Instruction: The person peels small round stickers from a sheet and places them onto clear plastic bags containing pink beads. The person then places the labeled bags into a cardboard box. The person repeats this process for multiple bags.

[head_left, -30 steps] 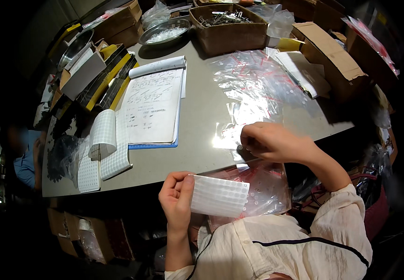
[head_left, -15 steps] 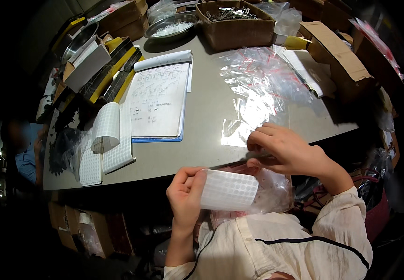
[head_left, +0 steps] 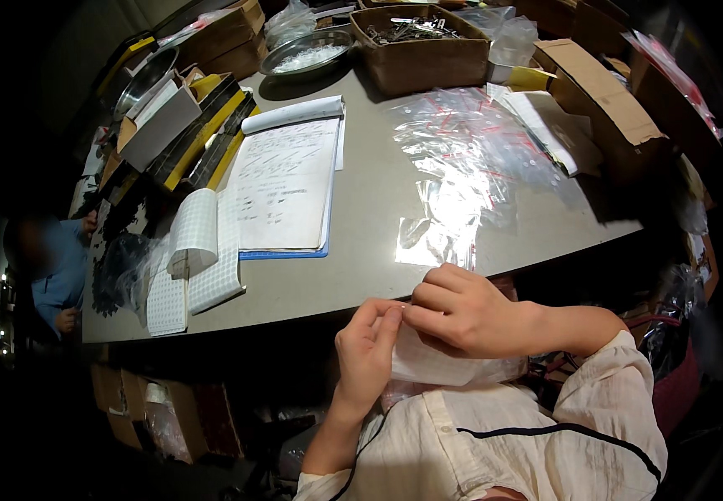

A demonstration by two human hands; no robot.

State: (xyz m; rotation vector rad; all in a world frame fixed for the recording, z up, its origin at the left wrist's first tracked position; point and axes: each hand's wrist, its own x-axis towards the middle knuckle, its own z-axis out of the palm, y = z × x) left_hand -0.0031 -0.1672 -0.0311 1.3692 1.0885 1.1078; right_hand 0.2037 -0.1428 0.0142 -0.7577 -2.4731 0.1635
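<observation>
My left hand (head_left: 368,344) pinches the edge of a white sheet of round stickers (head_left: 428,361) between thumb and fingers, in front of the table's near edge. Against its fingertips, my right hand (head_left: 466,316) is closed in a pinch at the sheet's upper corner and covers much of the sheet. Whether a sticker is between the right fingertips is too small to tell. Just beyond the hands, clear zip bags (head_left: 457,196) lie spread in a shiny layer on the table. More clear plastic lies under the sheet, by my lap.
A clipboard with written pages (head_left: 286,188) lies left of centre, beside more sticker sheets (head_left: 203,250). Farther back stand a metal bowl of small clear pieces (head_left: 307,57) and a box of metal parts (head_left: 420,63). Cardboard boxes (head_left: 599,92) line the right. Another person (head_left: 57,263) is at the far left.
My right hand has come left and down to meet the left fingertips at the sheet. My left hand has shifted slightly right, and the sheet is now mostly covered.
</observation>
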